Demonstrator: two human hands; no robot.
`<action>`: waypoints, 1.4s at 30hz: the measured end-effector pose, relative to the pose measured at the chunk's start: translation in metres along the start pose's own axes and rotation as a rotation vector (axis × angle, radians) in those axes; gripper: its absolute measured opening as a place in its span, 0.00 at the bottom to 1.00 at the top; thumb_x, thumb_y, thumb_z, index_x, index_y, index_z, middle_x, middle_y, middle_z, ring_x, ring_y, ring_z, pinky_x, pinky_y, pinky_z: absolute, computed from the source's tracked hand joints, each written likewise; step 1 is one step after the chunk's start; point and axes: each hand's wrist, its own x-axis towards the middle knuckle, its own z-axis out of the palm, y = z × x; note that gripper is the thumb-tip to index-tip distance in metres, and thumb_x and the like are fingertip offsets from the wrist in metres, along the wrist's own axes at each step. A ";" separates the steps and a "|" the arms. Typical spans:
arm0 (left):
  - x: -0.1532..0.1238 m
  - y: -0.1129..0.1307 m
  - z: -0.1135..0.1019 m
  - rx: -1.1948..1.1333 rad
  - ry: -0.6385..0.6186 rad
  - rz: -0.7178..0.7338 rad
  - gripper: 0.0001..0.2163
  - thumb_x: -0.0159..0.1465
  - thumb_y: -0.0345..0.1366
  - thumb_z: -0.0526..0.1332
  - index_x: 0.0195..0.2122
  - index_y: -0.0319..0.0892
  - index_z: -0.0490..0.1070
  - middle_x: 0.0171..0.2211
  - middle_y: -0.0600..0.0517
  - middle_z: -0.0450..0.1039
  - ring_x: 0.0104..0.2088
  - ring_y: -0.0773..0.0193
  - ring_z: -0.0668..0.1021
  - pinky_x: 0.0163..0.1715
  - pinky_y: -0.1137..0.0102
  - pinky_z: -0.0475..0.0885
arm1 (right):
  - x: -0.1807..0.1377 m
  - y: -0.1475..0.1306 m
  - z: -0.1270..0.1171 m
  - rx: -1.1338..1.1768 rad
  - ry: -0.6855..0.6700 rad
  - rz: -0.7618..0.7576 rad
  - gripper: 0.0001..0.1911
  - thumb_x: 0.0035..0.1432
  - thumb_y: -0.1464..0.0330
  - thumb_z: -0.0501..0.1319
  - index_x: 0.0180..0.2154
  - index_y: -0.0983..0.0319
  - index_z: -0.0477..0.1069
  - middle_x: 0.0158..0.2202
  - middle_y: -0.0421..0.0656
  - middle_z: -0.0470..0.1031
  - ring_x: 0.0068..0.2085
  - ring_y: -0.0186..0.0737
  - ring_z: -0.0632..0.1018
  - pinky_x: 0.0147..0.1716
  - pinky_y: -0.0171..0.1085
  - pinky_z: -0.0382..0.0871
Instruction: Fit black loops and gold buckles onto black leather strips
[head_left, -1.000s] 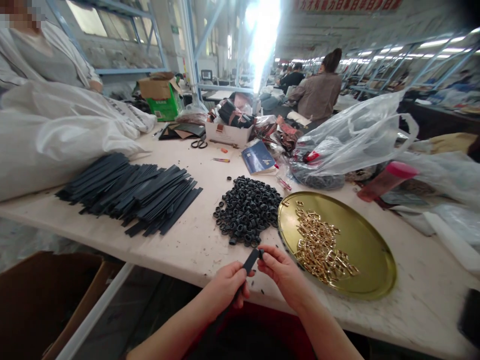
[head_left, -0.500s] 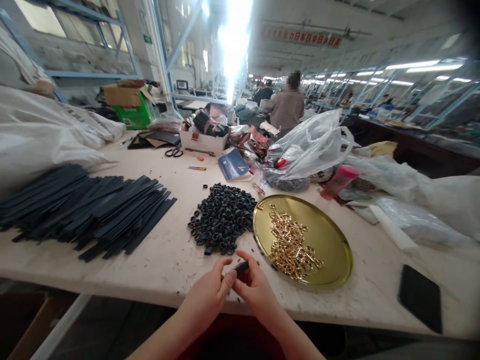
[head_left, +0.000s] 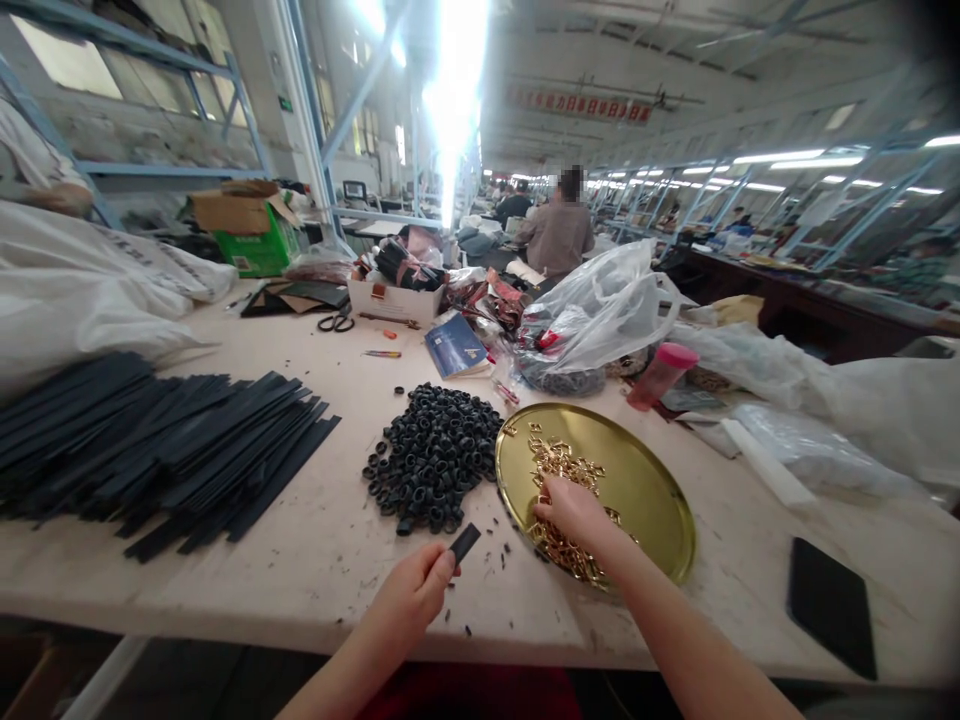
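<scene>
Parted from the left hand (head_left: 420, 590) since half a second ago, the right hand (head_left: 574, 510) is now over at the round gold tray (head_left: 656, 500), its fingers curled down among the small gold buckles (head_left: 566, 555) heaped there; whether they close on one cannot be told. The left hand stays near the front edge of the table (head_left: 330, 365), gripping a black strip (head_left: 466, 542) between thumb and fingers — its flat end pokes out past them, angled up toward a mound of black loops (head_left: 435, 455). That mound sits just left of the tray, with a few loops strayed to its edges and dark scraps scattered on the table before it. Farther left lies a broad stack of long black strips (head_left: 202, 440), roughly side by side.

Behind the loops are a blue notebook (head_left: 456, 346), a slim pen-like tool (head_left: 382, 353) and black-handled scissors (head_left: 336, 322). A clear plastic bag (head_left: 596, 310) stands beyond the tray, beside a pink-lidded bottle (head_left: 663, 376) that leans — and a black phone-like slab (head_left: 831, 605) lies flat at the right.
</scene>
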 end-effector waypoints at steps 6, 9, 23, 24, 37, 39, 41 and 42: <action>0.011 0.008 -0.001 0.054 0.099 0.100 0.12 0.58 0.44 0.51 0.29 0.40 0.65 0.21 0.56 0.63 0.24 0.67 0.66 0.24 0.74 0.59 | -0.014 -0.019 -0.005 0.240 0.002 -0.081 0.06 0.51 0.68 0.54 0.25 0.62 0.66 0.25 0.40 0.69 0.28 0.34 0.69 0.27 0.32 0.58; 0.019 0.022 0.004 0.042 0.147 0.141 0.12 0.57 0.44 0.53 0.31 0.40 0.67 0.24 0.55 0.66 0.27 0.66 0.68 0.27 0.74 0.60 | -0.035 -0.048 0.000 0.648 -0.047 -0.092 0.08 0.53 0.64 0.53 0.28 0.62 0.65 0.22 0.37 0.66 0.24 0.32 0.67 0.23 0.31 0.59; 0.008 0.015 0.015 0.084 0.179 0.098 0.09 0.56 0.40 0.54 0.26 0.39 0.66 0.22 0.54 0.68 0.26 0.66 0.70 0.25 0.74 0.61 | -0.066 -0.085 0.041 1.174 -0.182 0.066 0.11 0.48 0.61 0.58 0.24 0.62 0.65 0.16 0.33 0.61 0.18 0.28 0.62 0.19 0.30 0.56; 0.009 0.014 0.016 0.078 0.177 0.096 0.09 0.56 0.40 0.54 0.26 0.39 0.66 0.22 0.54 0.68 0.26 0.66 0.69 0.25 0.75 0.61 | -0.068 -0.084 0.040 1.163 -0.200 0.067 0.13 0.49 0.59 0.57 0.23 0.62 0.64 0.16 0.34 0.62 0.18 0.28 0.62 0.19 0.30 0.55; 0.001 0.023 0.007 -0.264 -0.053 -0.093 0.09 0.54 0.39 0.55 0.31 0.39 0.65 0.12 0.63 0.51 0.12 0.75 0.55 0.13 0.78 0.49 | -0.078 -0.074 0.033 1.213 -0.260 -0.066 0.13 0.46 0.64 0.64 0.35 0.60 0.66 0.26 0.36 0.67 0.24 0.30 0.65 0.23 0.31 0.59; -0.004 0.027 0.006 -0.392 -0.121 -0.109 0.10 0.54 0.40 0.56 0.33 0.39 0.64 0.11 0.64 0.49 0.11 0.76 0.52 0.11 0.78 0.47 | -0.079 -0.077 0.033 1.310 -0.312 -0.051 0.15 0.45 0.64 0.65 0.36 0.60 0.66 0.25 0.36 0.68 0.24 0.30 0.66 0.23 0.31 0.59; -0.007 0.028 0.004 -0.463 -0.179 -0.104 0.10 0.54 0.41 0.56 0.32 0.40 0.63 0.11 0.64 0.49 0.12 0.76 0.51 0.11 0.79 0.47 | -0.081 -0.079 0.030 1.394 -0.337 -0.037 0.13 0.45 0.65 0.65 0.33 0.61 0.68 0.23 0.35 0.67 0.24 0.29 0.66 0.24 0.31 0.60; -0.008 0.027 0.003 -0.461 -0.194 -0.091 0.11 0.55 0.42 0.56 0.32 0.40 0.62 0.12 0.64 0.50 0.12 0.76 0.51 0.11 0.79 0.48 | -0.081 -0.080 0.029 1.436 -0.331 -0.013 0.11 0.45 0.65 0.65 0.32 0.62 0.69 0.21 0.35 0.66 0.23 0.28 0.66 0.24 0.30 0.60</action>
